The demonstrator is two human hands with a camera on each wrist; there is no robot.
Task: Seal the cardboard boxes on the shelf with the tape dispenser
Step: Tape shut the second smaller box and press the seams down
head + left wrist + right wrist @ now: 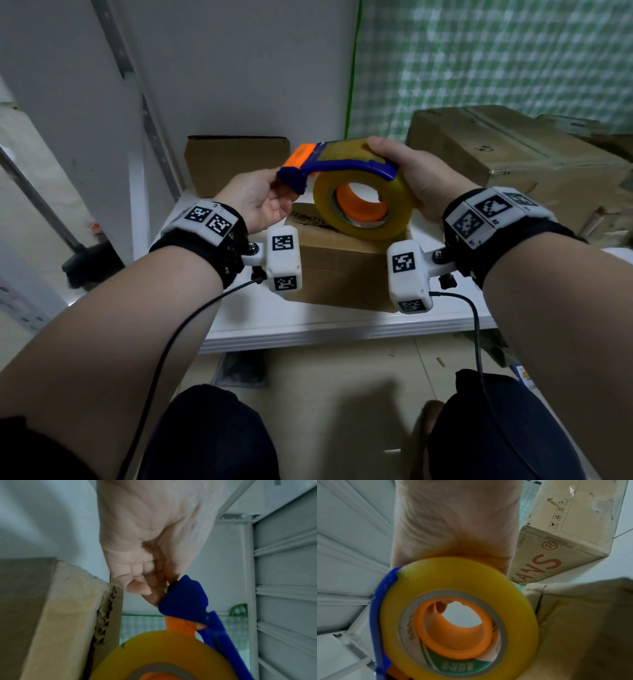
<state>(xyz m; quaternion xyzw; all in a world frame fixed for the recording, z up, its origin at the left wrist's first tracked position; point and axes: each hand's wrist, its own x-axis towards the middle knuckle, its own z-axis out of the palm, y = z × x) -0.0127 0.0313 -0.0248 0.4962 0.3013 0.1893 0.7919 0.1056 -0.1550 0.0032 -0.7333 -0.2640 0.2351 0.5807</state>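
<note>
A blue and orange tape dispenser [342, 162] with a yellowish tape roll [363, 209] hangs in the air above a small cardboard box [335, 270] on the white shelf [308, 329]. My right hand [407, 171] grips the dispenser over the roll, thumb on top. My left hand [260, 198] pinches the dispenser's blue front tip [185, 596] with its fingertips [150, 596]. The roll [458, 616] fills the right wrist view, its orange core [453, 632] showing. The box's corrugated edge [104, 615] stands just left of the roll in the left wrist view.
An open flat cardboard box [233, 161] stands at the shelf's back against the white wall. A large taped box [513, 150] printed with red letters [539, 566] sits at the right. A green checked sheet [496, 58] hangs behind. My knees are below the shelf edge.
</note>
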